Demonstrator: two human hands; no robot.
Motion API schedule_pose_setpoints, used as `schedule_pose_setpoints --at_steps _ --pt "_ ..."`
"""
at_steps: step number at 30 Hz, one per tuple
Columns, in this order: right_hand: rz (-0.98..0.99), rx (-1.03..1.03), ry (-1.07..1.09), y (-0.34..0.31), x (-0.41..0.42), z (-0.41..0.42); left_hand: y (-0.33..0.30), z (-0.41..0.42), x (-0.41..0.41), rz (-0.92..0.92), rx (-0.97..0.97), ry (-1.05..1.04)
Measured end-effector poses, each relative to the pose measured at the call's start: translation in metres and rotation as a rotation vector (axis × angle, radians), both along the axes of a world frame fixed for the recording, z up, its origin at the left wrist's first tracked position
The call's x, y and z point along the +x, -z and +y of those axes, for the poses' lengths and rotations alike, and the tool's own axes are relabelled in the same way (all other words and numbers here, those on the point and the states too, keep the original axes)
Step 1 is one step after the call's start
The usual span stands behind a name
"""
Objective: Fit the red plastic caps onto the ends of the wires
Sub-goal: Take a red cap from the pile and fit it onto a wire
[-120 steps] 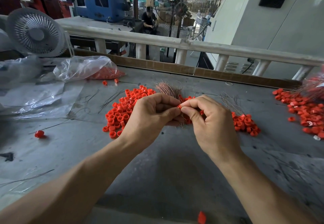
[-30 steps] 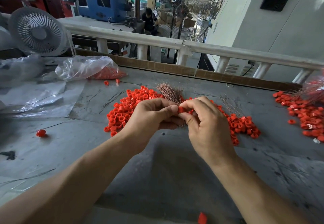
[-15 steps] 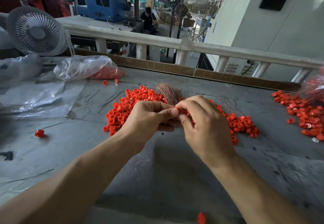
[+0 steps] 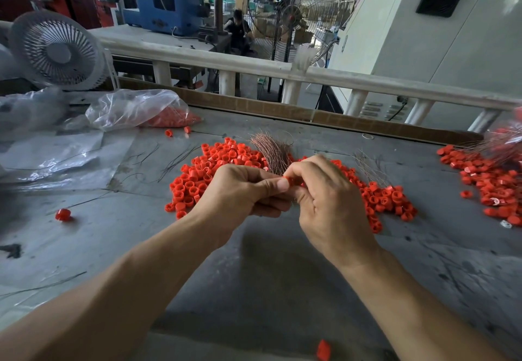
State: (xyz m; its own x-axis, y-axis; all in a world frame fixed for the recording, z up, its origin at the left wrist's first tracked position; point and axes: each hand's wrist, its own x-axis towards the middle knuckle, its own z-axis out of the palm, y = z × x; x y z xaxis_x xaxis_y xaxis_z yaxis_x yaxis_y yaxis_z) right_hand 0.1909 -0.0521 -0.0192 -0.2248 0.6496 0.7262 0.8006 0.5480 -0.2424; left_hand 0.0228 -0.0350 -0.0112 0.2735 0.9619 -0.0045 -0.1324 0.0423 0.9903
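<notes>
Head view: left hand [image 4: 240,191] grips wire bundle [image 4: 272,151]; right hand [image 4: 327,194] pinches red cap [image 4: 288,181] between both; cap pile [image 4: 214,171] at 10 o'clock on worktop [image 4: 268,276].

White desk fan [image 4: 58,51] (far left), clear plastic bag [image 4: 132,108]

Over a grey table [image 4: 254,290], the left hand [image 4: 240,194] grips a bundle of wires [image 4: 272,153] that fans upward, while the right hand [image 4: 327,202] pinches a red cap [image 4: 287,180] against the left thumb tip. A heap of caps [image 4: 209,171] lies just behind the hands. A plastic bag [image 4: 132,108] with more caps lies far left, and a fan [image 4: 56,51] stands behind it.
</notes>
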Motion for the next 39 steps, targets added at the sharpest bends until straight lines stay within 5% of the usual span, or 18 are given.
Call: schedule_pose_setpoints --at_steps 9,34,39 --pt "0.093 0.012 -0.038 0.0032 0.0036 0.0038 -0.0014 0.0005 -0.0022 -0.153 -0.137 0.137" --pt "0.191 -0.056 -0.084 0.0029 0.0016 0.0040 -0.0030 -0.0002 0.0009 -0.047 -0.001 0.054" --pt "0.423 -0.229 -0.138 0.0045 0.0036 0.0050 0.0001 0.0028 0.0003 -0.019 0.039 0.047"
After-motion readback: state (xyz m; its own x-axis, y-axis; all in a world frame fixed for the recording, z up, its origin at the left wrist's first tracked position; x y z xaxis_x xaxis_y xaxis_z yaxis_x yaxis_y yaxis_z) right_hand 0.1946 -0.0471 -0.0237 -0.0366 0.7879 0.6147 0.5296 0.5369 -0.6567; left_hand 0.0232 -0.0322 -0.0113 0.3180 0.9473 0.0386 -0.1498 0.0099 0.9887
